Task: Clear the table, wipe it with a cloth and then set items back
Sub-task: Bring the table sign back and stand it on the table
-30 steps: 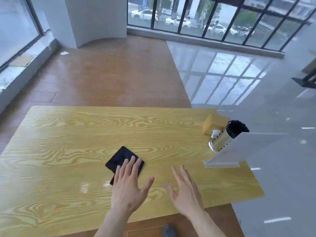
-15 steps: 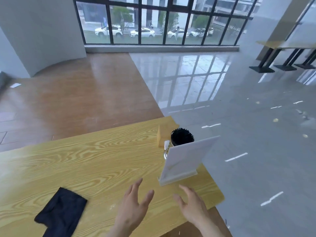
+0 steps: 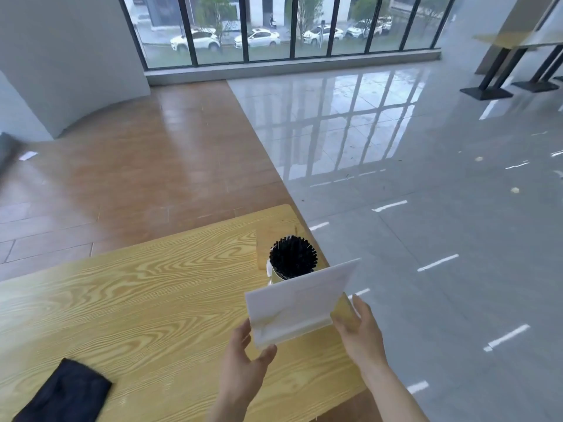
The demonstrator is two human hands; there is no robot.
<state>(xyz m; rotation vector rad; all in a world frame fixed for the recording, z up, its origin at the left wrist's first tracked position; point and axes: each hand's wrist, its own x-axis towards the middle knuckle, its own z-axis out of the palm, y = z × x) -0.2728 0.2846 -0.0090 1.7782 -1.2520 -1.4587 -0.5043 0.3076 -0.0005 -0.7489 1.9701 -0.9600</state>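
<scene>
A white table sign stand (image 3: pixel 300 300) sits at the right end of the light wooden table (image 3: pixel 137 300). My left hand (image 3: pixel 243 363) grips its lower left corner, thumb in front and fingers behind. The right end of its base is held by my right hand (image 3: pixel 362 333). Just behind the sign is a metal cup full of black sticks (image 3: pixel 293 258), partly hidden by it. A small wooden box (image 3: pixel 269 239) stands behind the cup. A dark folded cloth (image 3: pixel 67 391) lies flat at the table's near left.
The table's right edge runs just past the sign, with grey tiled floor (image 3: pixel 426 239) beyond. Brown wood floor (image 3: pixel 137 178) lies behind the table. Other tables on black legs (image 3: pixel 499 74) stand at the far right, and windows line the back wall.
My view has swung right, away from the cloth. Both hands left the cloth area, reached to the sign stand and closed on its two sides.
</scene>
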